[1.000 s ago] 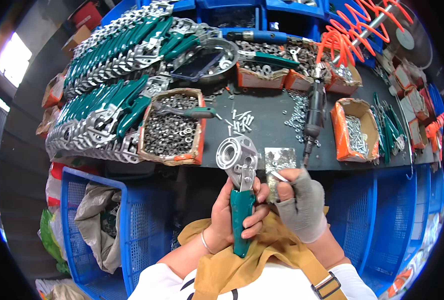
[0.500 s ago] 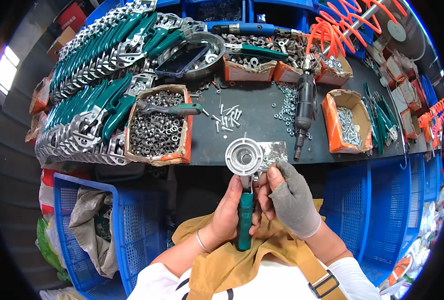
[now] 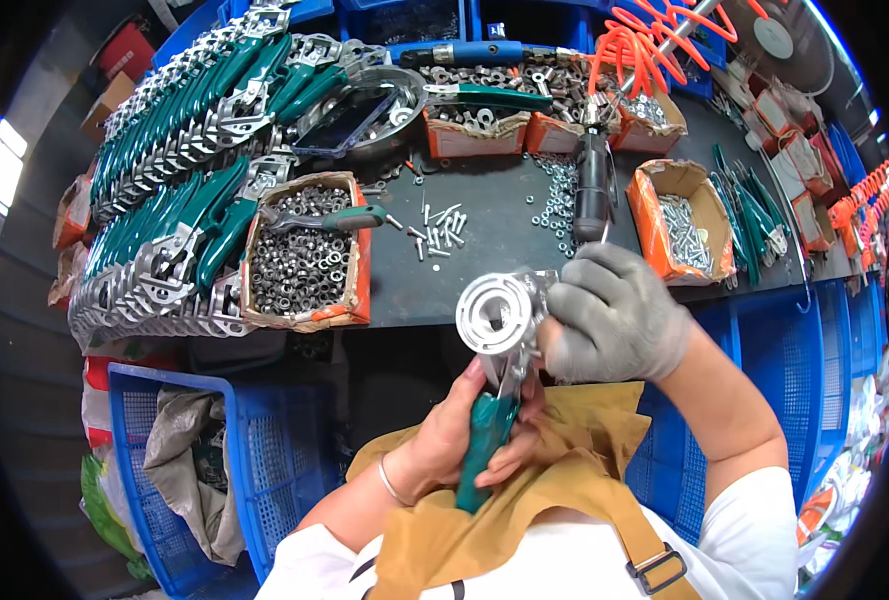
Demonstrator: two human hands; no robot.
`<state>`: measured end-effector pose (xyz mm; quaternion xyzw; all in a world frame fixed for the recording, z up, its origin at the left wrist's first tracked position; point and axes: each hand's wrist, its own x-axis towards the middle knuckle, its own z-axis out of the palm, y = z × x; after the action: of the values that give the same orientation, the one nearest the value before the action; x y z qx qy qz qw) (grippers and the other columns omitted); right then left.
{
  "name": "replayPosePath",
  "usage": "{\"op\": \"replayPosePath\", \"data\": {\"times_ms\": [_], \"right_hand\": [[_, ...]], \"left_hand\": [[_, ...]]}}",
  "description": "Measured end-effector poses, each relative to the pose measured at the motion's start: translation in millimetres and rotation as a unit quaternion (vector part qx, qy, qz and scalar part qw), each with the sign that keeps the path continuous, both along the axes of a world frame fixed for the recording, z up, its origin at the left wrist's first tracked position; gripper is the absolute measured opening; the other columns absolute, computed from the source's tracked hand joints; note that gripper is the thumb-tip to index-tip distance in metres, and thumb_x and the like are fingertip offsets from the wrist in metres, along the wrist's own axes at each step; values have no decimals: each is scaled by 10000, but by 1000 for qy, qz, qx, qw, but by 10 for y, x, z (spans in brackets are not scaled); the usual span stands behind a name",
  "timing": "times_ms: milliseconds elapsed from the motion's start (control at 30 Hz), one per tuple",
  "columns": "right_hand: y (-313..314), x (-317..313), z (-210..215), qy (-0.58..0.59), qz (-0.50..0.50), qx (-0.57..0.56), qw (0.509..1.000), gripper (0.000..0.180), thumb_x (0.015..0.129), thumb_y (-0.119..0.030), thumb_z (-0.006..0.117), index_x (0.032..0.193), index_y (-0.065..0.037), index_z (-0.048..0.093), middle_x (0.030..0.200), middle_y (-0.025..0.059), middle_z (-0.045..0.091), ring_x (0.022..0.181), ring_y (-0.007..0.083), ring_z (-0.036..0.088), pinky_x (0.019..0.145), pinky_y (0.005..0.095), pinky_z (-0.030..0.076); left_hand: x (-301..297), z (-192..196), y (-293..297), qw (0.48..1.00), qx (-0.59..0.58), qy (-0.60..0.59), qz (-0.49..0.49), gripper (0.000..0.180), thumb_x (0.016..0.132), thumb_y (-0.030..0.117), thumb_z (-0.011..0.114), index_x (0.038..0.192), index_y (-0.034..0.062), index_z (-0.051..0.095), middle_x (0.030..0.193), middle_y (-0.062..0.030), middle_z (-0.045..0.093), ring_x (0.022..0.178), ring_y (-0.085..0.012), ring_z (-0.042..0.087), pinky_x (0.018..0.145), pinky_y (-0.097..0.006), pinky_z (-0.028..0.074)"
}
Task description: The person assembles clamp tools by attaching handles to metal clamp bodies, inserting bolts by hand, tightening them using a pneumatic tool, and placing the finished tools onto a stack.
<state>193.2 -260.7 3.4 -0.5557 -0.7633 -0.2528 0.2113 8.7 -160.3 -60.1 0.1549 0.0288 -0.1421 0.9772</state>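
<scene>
My left hand (image 3: 452, 432) wraps round the green handle (image 3: 485, 445) of a metal hand tool with a round, ring-shaped silver head (image 3: 495, 313). The tool stands upright in front of my apron, head toward the bench. My right hand (image 3: 620, 315), in a grey glove with the thumb tip bare, is curled against the right side of that head. What its fingers grip is hidden. Just beyond the knuckles hangs a black air screwdriver (image 3: 595, 185), its lower tip hidden behind the glove. Loose bolts (image 3: 445, 230) and small nuts (image 3: 555, 205) lie on the dark bench (image 3: 495, 205).
An open box of nuts (image 3: 363, 290) stands left, with a green-handled tool across it. Rows of green-handled tools (image 3: 180, 210) are stacked farther left. A box of bolts (image 3: 650, 235) sits right. Blue crates (image 3: 275, 470) flank me below the bench; an orange coiled hose (image 3: 625, 50) hangs above.
My right hand has risen and turned knuckles-up beside the tool head. The tool has tilted, its handle's lower end shifting left. The whole view has shifted slightly.
</scene>
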Motion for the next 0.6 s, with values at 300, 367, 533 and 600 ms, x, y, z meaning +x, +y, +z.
{"op": "replayPosePath", "data": {"times_ms": [300,367,533,600], "right_hand": [[-83,-1010,-260,541,-260,-5,800,384,863,-59,609,1224,11,499,753,88,600,591,275,586,564,334,478],[-220,-717,-105,284,-227,34,931,259,846,-50,647,1093,-9,582,707,77,595,577,273,582,542,316,467],[-56,-46,140,462,-327,-20,824,127,877,-97,593,760,-59,562,588,120,521,563,296,573,509,350,461],[-92,-175,-285,291,-226,-107,924,81,762,-48,555,835,-83,560,620,145,547,590,336,611,531,372,492]], "left_hand": [[306,5,186,756,512,74,401,263,1010,298,456,1017,35,455,785,-35,498,465,-61,452,404,-229,392],[288,-8,259,786,503,83,349,271,1010,307,453,1009,36,459,778,-27,497,469,-53,453,400,-216,385],[143,-8,26,958,241,-60,145,380,990,393,457,1062,22,494,774,-48,537,491,-117,528,404,-235,429],[187,-38,91,967,133,-113,185,560,913,576,452,1132,62,472,782,-74,525,469,-163,504,429,-263,433]]}}
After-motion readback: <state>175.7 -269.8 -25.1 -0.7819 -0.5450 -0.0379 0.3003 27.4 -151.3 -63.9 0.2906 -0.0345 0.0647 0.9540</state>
